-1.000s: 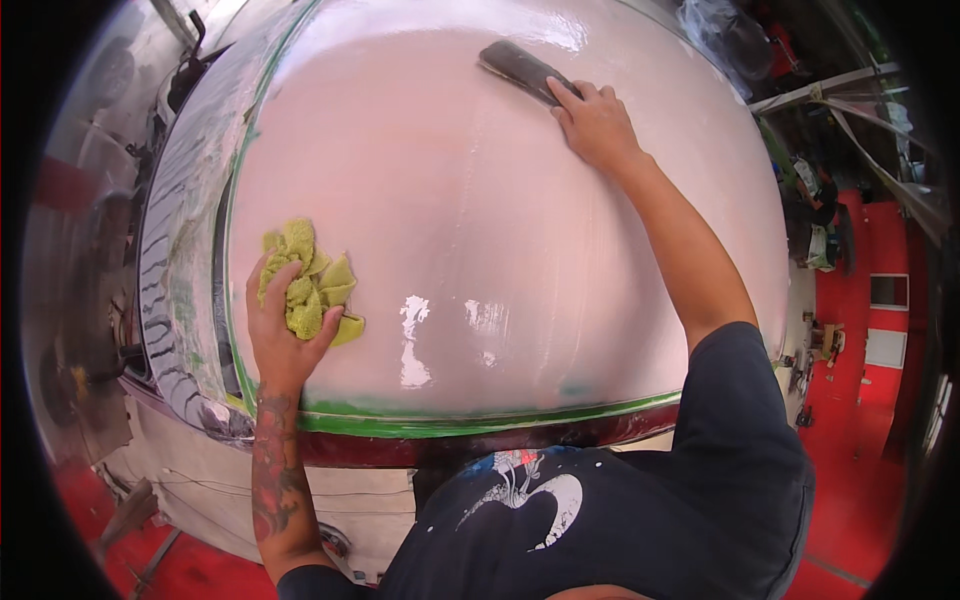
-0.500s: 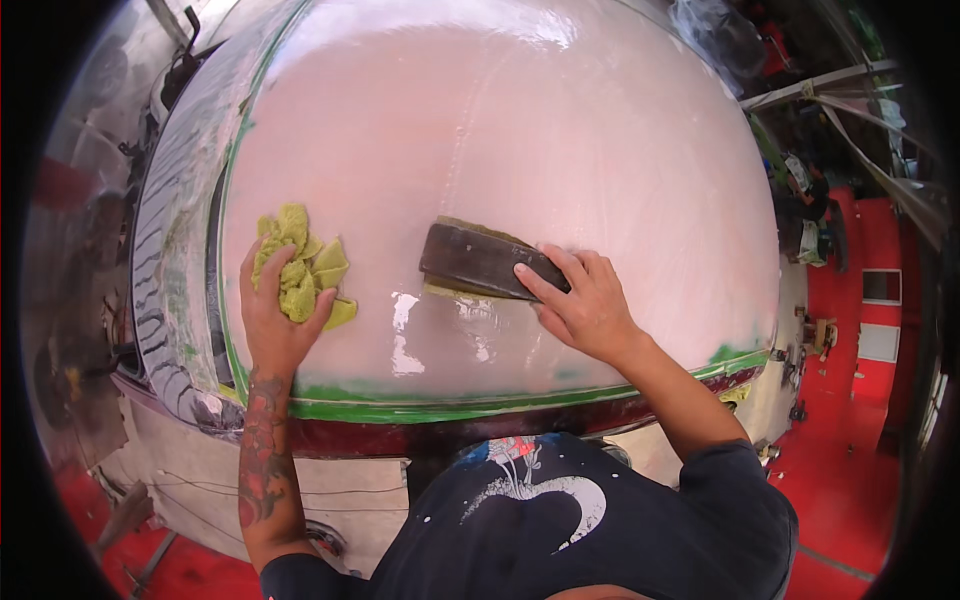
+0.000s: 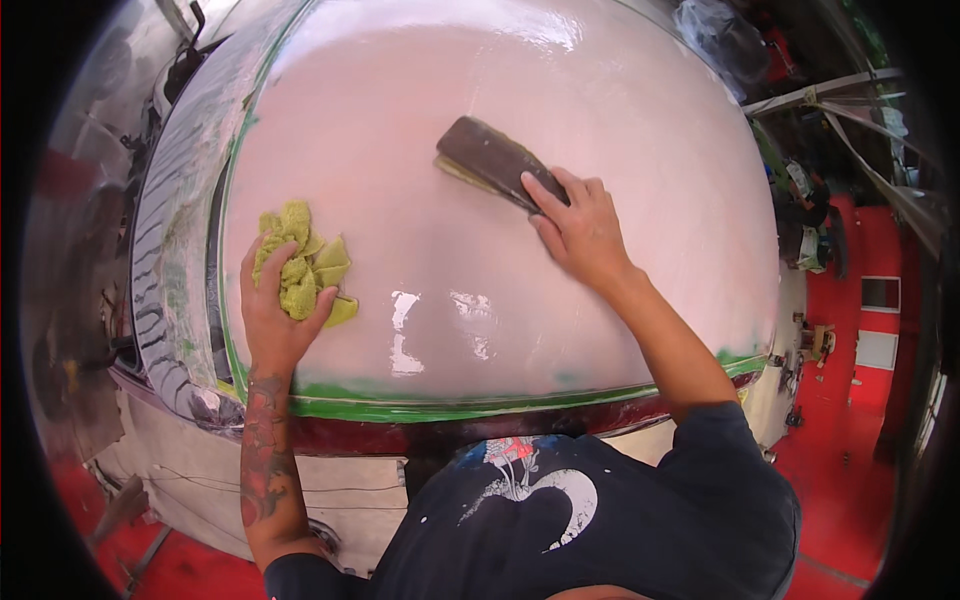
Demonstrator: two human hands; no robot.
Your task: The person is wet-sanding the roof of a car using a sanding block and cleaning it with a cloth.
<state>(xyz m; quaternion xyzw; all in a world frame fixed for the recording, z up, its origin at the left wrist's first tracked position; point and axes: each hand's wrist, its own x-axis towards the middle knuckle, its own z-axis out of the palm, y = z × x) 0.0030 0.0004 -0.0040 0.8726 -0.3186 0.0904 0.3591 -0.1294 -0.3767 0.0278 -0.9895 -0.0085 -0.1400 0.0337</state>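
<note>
A wet, pale pink car panel (image 3: pixel 400 180) with green along its edges spreads out before me. My right hand (image 3: pixel 585 225) grips the near right end of a long dark sanding block (image 3: pixel 495 160), thumb and fingers on its sides and top. Yellowish sandpaper (image 3: pixel 465 177) shows along the block's lower edge, against the panel. On the panel's left part, my left hand (image 3: pixel 280 310) is curled over a crumpled yellow-green cloth (image 3: pixel 298 265), its fingers bent round the near side. Glossy reflections lie on the wet surface between my hands.
A dark red body edge (image 3: pixel 350 437) runs along the near side, close to my body. Left of the panel is a masked, streaked strip (image 3: pixel 170 290). A metal frame bar (image 3: pixel 820 92) stands at the far right, above a red floor (image 3: pixel 830 440).
My right hand has pushed the sanding block away from me across the panel, and the block is now tilted more steeply. My left hand and the cloth have stayed in place.
</note>
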